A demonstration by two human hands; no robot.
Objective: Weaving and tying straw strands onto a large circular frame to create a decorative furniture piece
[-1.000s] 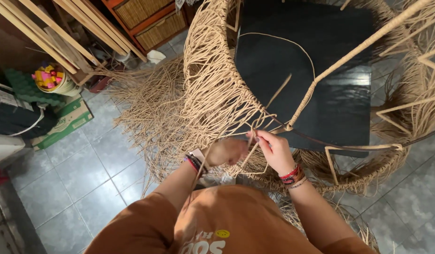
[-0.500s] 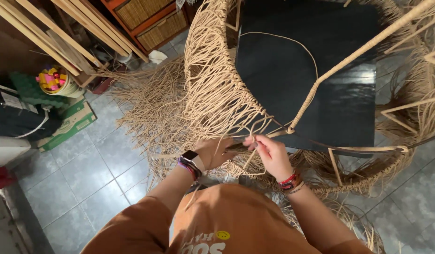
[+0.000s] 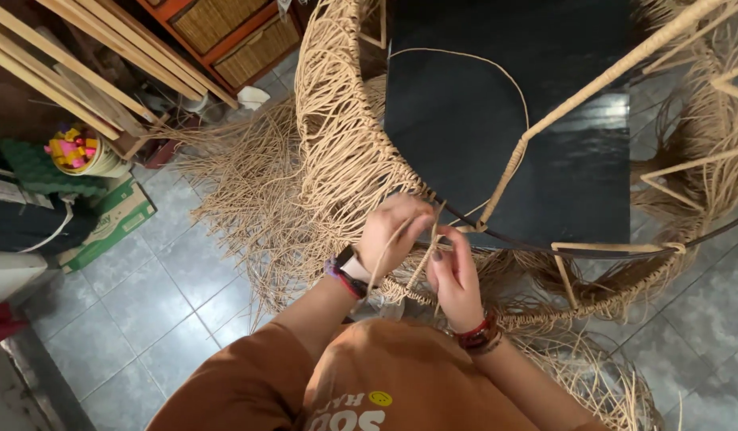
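Head view: my left hand point(image 3: 391, 233) and right hand point(image 3: 453, 275) pinch rattan strands point(image 3: 427, 254) at woven frame point(image 3: 345, 152) rim, near centre.

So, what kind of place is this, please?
Probably a small rattan weaving workshop: both hands work strands on a half-woven frame, loose fibres cover the tiled floor, and wooden poles lean nearby.

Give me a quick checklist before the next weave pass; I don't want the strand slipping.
1. Left hand on the woven rim: ok.
2. Right hand pinching the rattan strand: ok.
3. Frame rod free of the hands: ok.
4. Loose strands away from the fingers: ok.
5. Strand tension: cannot tell.
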